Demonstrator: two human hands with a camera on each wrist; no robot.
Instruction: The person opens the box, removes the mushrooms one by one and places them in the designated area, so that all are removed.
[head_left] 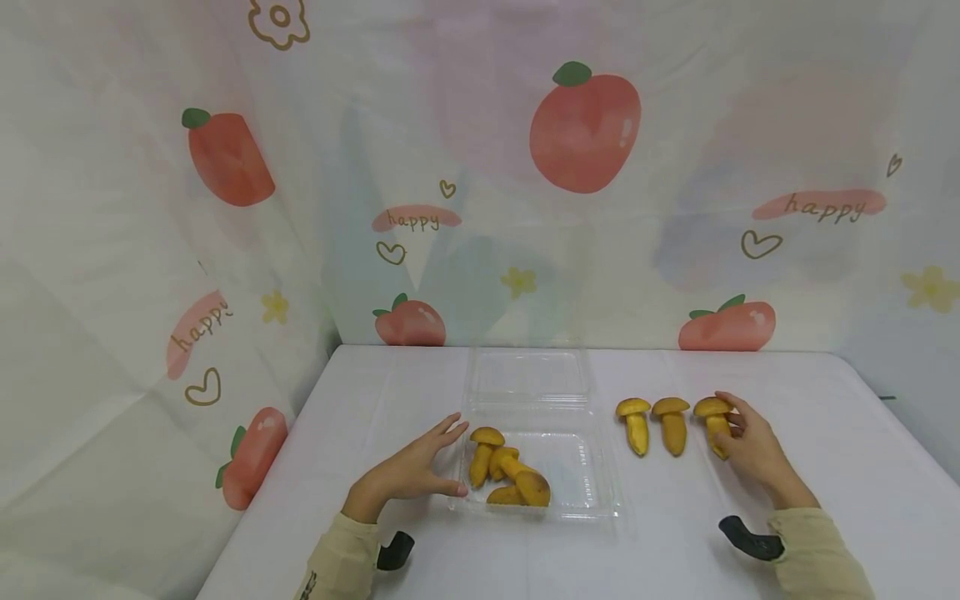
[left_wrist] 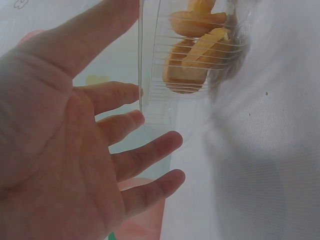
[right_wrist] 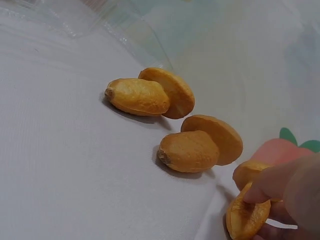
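A clear plastic box (head_left: 570, 471) lies with its lid (head_left: 528, 375) folded back. Several yellow-brown mushrooms (head_left: 486, 436) are heaped in its left part. At the box's left edge is my left hand (head_left: 408, 471), fingers spread and thumb near the front corner; in the left wrist view the thumb and fingertips meet the clear rim (left_wrist: 141, 60). Right of the box, three mushrooms stand in a row, caps toward the back. My right hand (head_left: 759, 450) holds the rightmost mushroom (head_left: 708, 407), thumb against its stem in the right wrist view and fingers on the far side.
The left mushroom (head_left: 637, 429) and middle mushroom (head_left: 672, 429) of the row lie on the white tablecloth (head_left: 645, 542). Behind the table hangs a fruit-printed curtain (head_left: 480, 125). Black curved pieces (head_left: 750, 540) stick out by both sleeves.
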